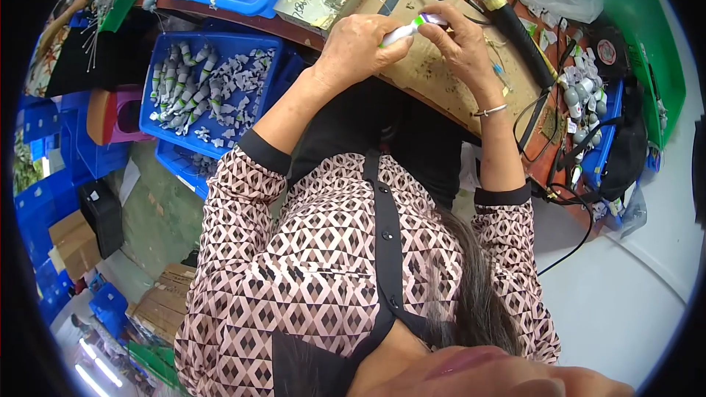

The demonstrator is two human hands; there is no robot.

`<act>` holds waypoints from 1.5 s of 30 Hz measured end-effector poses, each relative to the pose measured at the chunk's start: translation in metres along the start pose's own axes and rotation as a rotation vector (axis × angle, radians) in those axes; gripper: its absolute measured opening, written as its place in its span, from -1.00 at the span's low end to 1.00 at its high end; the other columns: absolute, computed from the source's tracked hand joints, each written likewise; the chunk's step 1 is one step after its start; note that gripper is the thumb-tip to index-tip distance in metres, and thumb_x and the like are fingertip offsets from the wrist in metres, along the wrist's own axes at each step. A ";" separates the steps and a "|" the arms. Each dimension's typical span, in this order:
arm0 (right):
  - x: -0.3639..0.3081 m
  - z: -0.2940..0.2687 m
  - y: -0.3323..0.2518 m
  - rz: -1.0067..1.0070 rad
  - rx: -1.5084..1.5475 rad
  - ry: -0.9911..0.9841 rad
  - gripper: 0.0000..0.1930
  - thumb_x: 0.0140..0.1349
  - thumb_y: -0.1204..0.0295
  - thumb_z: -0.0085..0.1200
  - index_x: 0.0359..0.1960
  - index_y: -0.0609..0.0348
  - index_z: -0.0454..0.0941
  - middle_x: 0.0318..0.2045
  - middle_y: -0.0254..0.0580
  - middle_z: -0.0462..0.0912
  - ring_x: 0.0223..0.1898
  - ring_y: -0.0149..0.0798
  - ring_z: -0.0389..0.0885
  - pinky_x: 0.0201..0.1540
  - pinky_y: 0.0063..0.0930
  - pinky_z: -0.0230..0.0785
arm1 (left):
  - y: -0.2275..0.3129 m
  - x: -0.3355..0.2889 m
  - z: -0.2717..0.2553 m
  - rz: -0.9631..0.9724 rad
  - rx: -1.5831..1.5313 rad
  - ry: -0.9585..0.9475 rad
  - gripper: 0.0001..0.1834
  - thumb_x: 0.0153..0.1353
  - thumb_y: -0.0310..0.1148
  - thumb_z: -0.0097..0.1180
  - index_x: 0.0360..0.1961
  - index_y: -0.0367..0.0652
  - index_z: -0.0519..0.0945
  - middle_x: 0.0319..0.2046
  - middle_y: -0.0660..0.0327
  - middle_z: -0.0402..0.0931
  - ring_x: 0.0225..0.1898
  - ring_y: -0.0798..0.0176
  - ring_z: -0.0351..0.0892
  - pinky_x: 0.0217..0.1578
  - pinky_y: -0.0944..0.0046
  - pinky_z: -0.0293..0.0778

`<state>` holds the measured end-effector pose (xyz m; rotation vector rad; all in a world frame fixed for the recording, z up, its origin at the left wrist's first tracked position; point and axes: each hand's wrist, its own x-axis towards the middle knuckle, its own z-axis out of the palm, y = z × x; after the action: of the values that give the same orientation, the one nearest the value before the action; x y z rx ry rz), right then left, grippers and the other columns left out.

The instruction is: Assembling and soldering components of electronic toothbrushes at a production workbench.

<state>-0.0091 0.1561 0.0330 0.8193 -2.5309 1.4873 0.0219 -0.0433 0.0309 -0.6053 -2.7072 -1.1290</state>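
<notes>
Over the near edge of the workbench, both hands hold a small white plastic tube-shaped part (401, 34) with a green band and a purple-marked end. My left hand (359, 45) is closed around its white end, the fingers wrapped over it. The other end, by the green band, is pinched between the thumb and fingers of my right hand (462, 43). Beneath the hands lies a worn brown board (434, 66) with dark specks. What the part is for cannot be made out.
A blue bin (145, 119) at the left holds several grey-and-white parts with green bands and loose white pieces. Another blue tray (254, 4) sits at the far left. Right of the board lie a corded black rod-shaped tool (523, 35) and a pile of similar parts (581, 95).
</notes>
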 end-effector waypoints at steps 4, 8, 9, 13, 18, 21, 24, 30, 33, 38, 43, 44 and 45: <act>-0.004 0.003 -0.003 -0.003 -0.067 0.036 -0.69 0.26 0.16 0.15 -0.20 0.15 0.54 -0.58 -0.33 0.51 -0.53 -0.50 0.43 -0.48 -0.55 0.28 | 0.002 -0.001 0.003 -0.010 0.006 -0.008 -0.68 0.16 -0.17 0.14 -0.31 -0.24 0.65 -0.46 0.00 0.59 -0.38 -0.05 0.59 -0.35 0.12 0.48; -0.004 0.010 -0.011 0.107 -0.076 0.063 -0.65 0.28 0.10 0.10 -0.37 0.17 0.51 -0.70 -0.36 0.38 -0.64 -0.48 0.32 -0.57 -0.51 0.17 | 0.000 0.000 0.005 0.100 0.103 0.069 -0.75 0.10 -0.21 0.17 -0.42 -0.20 0.63 -0.55 0.03 0.52 -0.44 -0.05 0.56 -0.42 0.09 0.46; -0.004 0.012 -0.013 0.088 -0.072 0.100 -0.63 0.29 0.08 0.09 -0.41 0.17 0.50 -0.73 -0.37 0.34 -0.67 -0.49 0.28 -0.59 -0.51 0.13 | -0.002 -0.001 0.005 0.133 0.120 0.099 -0.77 0.08 -0.22 0.18 -0.45 -0.19 0.62 -0.58 0.03 0.49 -0.47 -0.04 0.55 -0.44 0.09 0.45; -0.006 0.012 -0.009 0.199 -0.086 0.011 -0.62 0.30 0.08 0.08 -0.44 0.17 0.50 -0.73 -0.36 0.31 -0.67 -0.53 0.23 -0.61 -0.51 0.07 | -0.007 -0.005 0.008 0.133 0.167 0.036 -0.78 0.06 -0.23 0.19 -0.44 -0.18 0.62 -0.59 0.03 0.48 -0.47 -0.04 0.55 -0.45 0.08 0.45; -0.003 0.010 -0.007 0.241 0.051 0.058 -0.62 0.28 0.09 0.11 -0.48 0.15 0.50 -0.70 -0.52 0.29 -0.61 -0.61 0.20 -0.59 -0.59 0.01 | 0.005 -0.003 0.008 -0.107 -0.046 -0.104 -0.69 0.14 -0.17 0.18 -0.29 -0.24 0.63 -0.49 0.01 0.56 -0.47 0.04 0.57 -0.42 0.13 0.45; 0.003 0.006 -0.002 0.301 0.243 0.028 -0.64 0.28 0.08 0.13 -0.47 0.12 0.52 -0.65 -0.59 0.28 -0.58 -0.64 0.16 -0.56 -0.64 -0.03 | 0.006 -0.006 0.006 -0.076 -0.241 -0.089 -0.61 0.18 -0.14 0.17 -0.15 -0.27 0.61 -0.41 0.01 0.60 -0.42 0.11 0.59 -0.36 0.19 0.47; 0.001 0.005 0.010 0.328 0.297 -0.006 -0.68 0.28 0.10 0.13 -0.41 0.11 0.53 -0.63 -0.60 0.27 -0.57 -0.66 0.13 -0.55 -0.67 -0.06 | 0.007 -0.007 0.008 -0.140 -0.280 -0.124 -0.57 0.19 -0.13 0.18 -0.08 -0.28 0.59 -0.39 0.02 0.59 -0.36 0.17 0.59 -0.30 0.23 0.47; -0.002 0.002 0.010 0.358 0.413 -0.025 -0.72 0.30 0.13 0.11 -0.30 0.10 0.53 -0.61 -0.58 0.28 -0.57 -0.65 0.17 -0.56 -0.69 -0.03 | 0.010 -0.008 0.008 -0.110 -0.308 -0.110 -0.51 0.18 -0.11 0.20 0.00 -0.26 0.54 -0.31 0.14 0.60 -0.31 0.29 0.55 -0.27 0.30 0.46; -0.005 -0.002 0.009 0.354 0.525 -0.020 -0.74 0.32 0.16 0.08 -0.26 0.10 0.52 -0.59 -0.56 0.30 -0.56 -0.63 0.20 -0.54 -0.69 0.00 | 0.009 -0.009 0.007 -0.215 -0.386 -0.159 -0.47 0.14 -0.09 0.22 0.02 -0.27 0.53 -0.23 0.05 0.61 -0.21 0.14 0.60 -0.17 0.24 0.48; -0.005 -0.008 0.004 0.319 0.556 -0.021 -0.75 0.35 0.19 0.03 -0.22 0.12 0.50 -0.59 -0.53 0.31 -0.53 -0.60 0.23 -0.49 -0.68 0.05 | -0.001 -0.010 0.005 -0.341 -0.738 -0.351 -0.52 0.23 -0.11 0.15 0.02 -0.25 0.53 -0.23 0.13 0.60 -0.24 0.30 0.60 -0.25 0.34 0.47; -0.007 -0.012 0.002 0.227 0.676 -0.056 -0.76 0.35 0.23 0.03 -0.16 0.14 0.50 -0.45 -0.42 0.43 -0.43 -0.54 0.35 -0.35 -0.65 0.21 | 0.004 -0.012 -0.002 -0.493 -1.240 -0.434 -0.45 0.32 -0.09 -0.05 0.17 -0.30 0.38 -0.23 0.10 0.58 -0.39 0.36 0.57 -0.33 0.39 0.49; -0.009 -0.014 0.004 0.227 0.676 -0.057 -0.76 0.35 0.23 0.03 -0.16 0.14 0.50 -0.45 -0.42 0.43 -0.43 -0.54 0.35 -0.35 -0.65 0.21 | 0.005 -0.012 -0.003 -0.437 -1.202 -0.440 -0.49 0.34 -0.09 -0.08 0.13 -0.29 0.40 -0.25 0.12 0.59 -0.41 0.35 0.58 -0.33 0.39 0.50; -0.010 -0.018 0.007 0.199 0.659 -0.112 -0.74 0.34 0.24 0.04 -0.12 0.15 0.51 -0.37 -0.38 0.47 -0.36 -0.53 0.40 -0.27 -0.63 0.26 | 0.007 -0.011 -0.004 -0.382 -1.163 -0.447 -0.52 0.37 -0.10 -0.11 0.10 -0.28 0.42 -0.26 0.13 0.59 -0.43 0.34 0.59 -0.34 0.39 0.51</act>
<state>-0.0071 0.1776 0.0328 0.7354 -2.2426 2.4655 0.0347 -0.0448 0.0347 -0.4655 -2.2295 -2.9941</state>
